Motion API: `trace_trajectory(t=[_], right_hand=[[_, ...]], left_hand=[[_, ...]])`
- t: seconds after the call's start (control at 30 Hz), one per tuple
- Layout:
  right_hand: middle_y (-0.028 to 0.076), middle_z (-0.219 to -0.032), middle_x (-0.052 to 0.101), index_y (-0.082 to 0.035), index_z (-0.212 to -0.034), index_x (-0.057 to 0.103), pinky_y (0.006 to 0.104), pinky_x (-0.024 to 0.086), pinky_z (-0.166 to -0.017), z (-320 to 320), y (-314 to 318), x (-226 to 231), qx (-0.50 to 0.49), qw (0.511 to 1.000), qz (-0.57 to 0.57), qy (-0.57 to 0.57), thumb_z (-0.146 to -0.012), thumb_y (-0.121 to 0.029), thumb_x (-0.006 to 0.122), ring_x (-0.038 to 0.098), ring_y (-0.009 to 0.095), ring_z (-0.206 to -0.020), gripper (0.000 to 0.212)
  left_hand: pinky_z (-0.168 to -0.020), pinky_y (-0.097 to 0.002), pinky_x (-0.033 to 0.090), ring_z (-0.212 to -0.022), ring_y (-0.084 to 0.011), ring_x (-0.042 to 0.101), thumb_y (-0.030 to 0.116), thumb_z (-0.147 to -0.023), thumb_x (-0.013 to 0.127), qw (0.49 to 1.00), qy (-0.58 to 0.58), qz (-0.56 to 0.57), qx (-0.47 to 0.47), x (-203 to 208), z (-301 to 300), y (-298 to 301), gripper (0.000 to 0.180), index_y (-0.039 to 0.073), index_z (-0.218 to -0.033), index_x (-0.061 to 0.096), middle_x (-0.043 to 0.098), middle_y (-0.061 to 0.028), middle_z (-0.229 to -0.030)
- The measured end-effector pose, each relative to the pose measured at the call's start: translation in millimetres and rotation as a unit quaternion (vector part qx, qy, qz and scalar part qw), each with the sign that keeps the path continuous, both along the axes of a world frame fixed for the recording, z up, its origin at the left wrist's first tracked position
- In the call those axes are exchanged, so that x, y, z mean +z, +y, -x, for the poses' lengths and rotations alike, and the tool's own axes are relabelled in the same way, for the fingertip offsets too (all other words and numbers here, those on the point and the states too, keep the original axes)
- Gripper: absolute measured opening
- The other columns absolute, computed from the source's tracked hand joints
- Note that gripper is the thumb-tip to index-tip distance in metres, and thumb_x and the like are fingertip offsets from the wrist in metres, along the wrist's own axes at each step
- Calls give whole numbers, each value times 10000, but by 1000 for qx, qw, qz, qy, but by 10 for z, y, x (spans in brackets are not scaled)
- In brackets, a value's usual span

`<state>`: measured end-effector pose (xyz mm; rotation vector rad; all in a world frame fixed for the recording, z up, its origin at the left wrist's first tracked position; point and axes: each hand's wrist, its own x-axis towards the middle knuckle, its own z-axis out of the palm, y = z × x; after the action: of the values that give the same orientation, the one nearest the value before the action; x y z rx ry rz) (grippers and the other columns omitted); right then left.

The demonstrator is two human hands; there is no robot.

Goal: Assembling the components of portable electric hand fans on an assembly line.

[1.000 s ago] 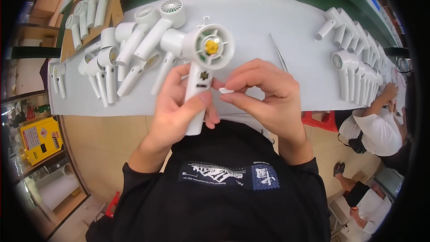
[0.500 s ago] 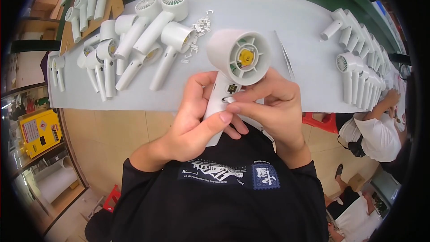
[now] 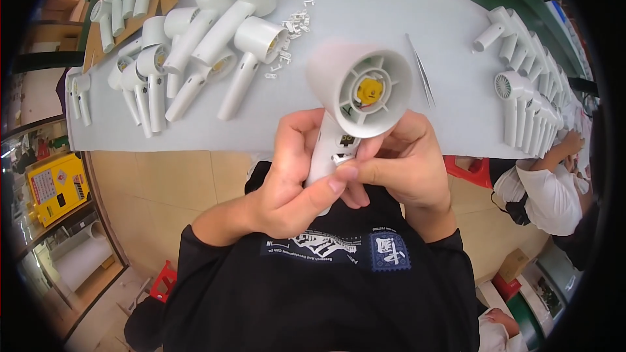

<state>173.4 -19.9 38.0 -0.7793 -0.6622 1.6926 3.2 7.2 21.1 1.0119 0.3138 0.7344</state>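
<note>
A white handheld fan [image 3: 323, 85] is held upright in front of me, its round head open toward me and showing a yellow motor centre inside a ring of spokes. My left hand [image 3: 287, 186] wraps round the handle, thumb across its front. Below the small dark display window [image 3: 347, 140] is a slot in the handle. There my right hand [image 3: 411, 166] pinches a small white plastic piece [image 3: 340, 159] between thumb and forefinger, against the handle. Most of that piece is hidden by the fingertips.
Small white pieces [image 3: 297, 24] lie scattered beyond the fan, with tweezers [image 3: 421, 68] to their right. Several white fans [image 3: 238, 85] lie at left, more on a brown board [image 3: 120, 16]. Rows of fan bodies [image 3: 525, 107] stand at right, near another person's arm [image 3: 567, 146].
The fan and both hands have shifted slightly right and down in the view. The head is tilted a little more. The right fingers stay at the slot, the white piece sitting closer against it.
</note>
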Motion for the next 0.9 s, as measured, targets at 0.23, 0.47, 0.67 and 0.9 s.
trace_trajectory(t=[0.23,0.47,0.67,0.9], right_hand=[[95,-817,609,-14,-914,711,237,467,-521,0,-32,96,-90,927,-214,-294,-744,79,706,599,131,-603,194],[89,-834,626,32,-878,682,228,468,-537,-43,-72,67,-29,977,-107,-184,-751,96,699,596,133,-601,143],[91,-821,632,6,-853,662,249,465,-544,7,-70,-12,-106,913,-226,-323,-734,54,723,606,146,-667,142],[78,-813,627,-23,-861,677,266,503,-550,-50,-62,147,-118,796,-328,-494,-690,33,743,626,174,-664,192]], left_hand=[[-715,-284,536,-821,-169,611,53,-935,460,999,39,-37,8,52,20,11,541,-21,-1330,97,442,-216,-1197],[-713,-267,530,-864,-147,587,19,-917,468,992,88,-76,46,41,-2,-66,560,-23,-1334,95,440,-212,-1210],[-745,-302,499,-877,-195,573,54,-913,474,973,101,-200,52,-5,10,0,569,-24,-1336,101,438,-221,-1181],[-736,-281,503,-878,-166,570,6,-901,479,977,105,-172,65,41,15,-73,571,-46,-1328,103,451,-212,-1174]])
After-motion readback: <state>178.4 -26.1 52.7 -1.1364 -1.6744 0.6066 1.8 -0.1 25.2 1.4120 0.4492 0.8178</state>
